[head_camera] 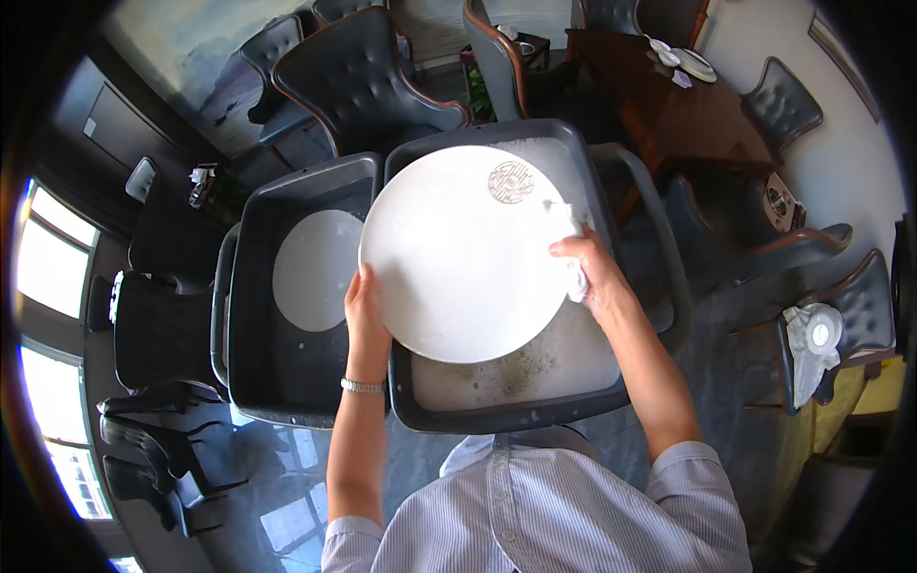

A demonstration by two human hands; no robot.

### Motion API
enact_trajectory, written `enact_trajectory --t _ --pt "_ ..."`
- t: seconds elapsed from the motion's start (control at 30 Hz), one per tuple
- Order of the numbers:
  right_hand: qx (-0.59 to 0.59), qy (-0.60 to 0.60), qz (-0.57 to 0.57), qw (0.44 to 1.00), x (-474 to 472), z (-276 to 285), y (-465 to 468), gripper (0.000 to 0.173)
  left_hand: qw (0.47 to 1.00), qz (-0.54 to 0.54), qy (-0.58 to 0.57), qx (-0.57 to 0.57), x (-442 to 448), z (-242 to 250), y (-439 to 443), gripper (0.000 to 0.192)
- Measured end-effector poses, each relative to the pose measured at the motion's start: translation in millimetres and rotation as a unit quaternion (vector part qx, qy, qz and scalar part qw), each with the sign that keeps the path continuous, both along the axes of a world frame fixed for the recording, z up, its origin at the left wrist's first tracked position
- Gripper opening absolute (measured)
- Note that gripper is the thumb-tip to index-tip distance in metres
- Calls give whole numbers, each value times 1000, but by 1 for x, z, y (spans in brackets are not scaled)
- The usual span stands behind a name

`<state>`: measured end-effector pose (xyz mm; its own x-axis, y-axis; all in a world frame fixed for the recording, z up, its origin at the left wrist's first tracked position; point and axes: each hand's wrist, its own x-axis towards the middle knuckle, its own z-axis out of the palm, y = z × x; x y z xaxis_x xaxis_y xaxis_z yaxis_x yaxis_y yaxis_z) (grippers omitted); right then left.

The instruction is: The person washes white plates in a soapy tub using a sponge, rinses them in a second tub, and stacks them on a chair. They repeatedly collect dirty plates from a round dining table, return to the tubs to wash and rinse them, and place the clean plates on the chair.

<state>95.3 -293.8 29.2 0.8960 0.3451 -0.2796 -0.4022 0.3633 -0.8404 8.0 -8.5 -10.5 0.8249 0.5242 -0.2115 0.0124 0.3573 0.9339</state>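
Observation:
A large round white plate (466, 265) with a grey printed emblem near its upper right edge is held up between my hands. My left hand (367, 308) grips its left rim, thumb on the face. At the right rim, my right hand (591, 268) presses a wet white cloth (574, 276) against the plate. Below the plate stands a dark plastic tub (516, 417) with cloudy, foamy water (580, 358) and dark specks on its surface. Another white plate (315, 279) lies in the dark tub (279, 387) on the left.
Bent handles (677, 286) stick out beside the tubs. A tufted armchair (365, 79) stands just beyond them. To the upper right, a wooden table (666, 107) carries white dishes (695, 64). A chair at right holds a plastic-wrapped item (817, 336). Windows (57, 251) line the left side.

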Motion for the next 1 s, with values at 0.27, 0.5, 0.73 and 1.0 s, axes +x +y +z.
enact_trajectory --t 0.27,0.5,0.73,1.0 --pt "-212 -258 -99 937 -26 51 8 46 958 -269 -2 97 8 94 -54 95" --pt "-274 -644 -28 714 -64 6 42 44 977 -205 24 -46 3 131 -68 42" --pt "-235 -567 210 761 -64 -34 23 48 985 -129 27 -114 -36 57 -18 48" --pt "-656 -436 76 611 -20 -92 23 46 984 -148 34 -97 -60 39 -1 47"
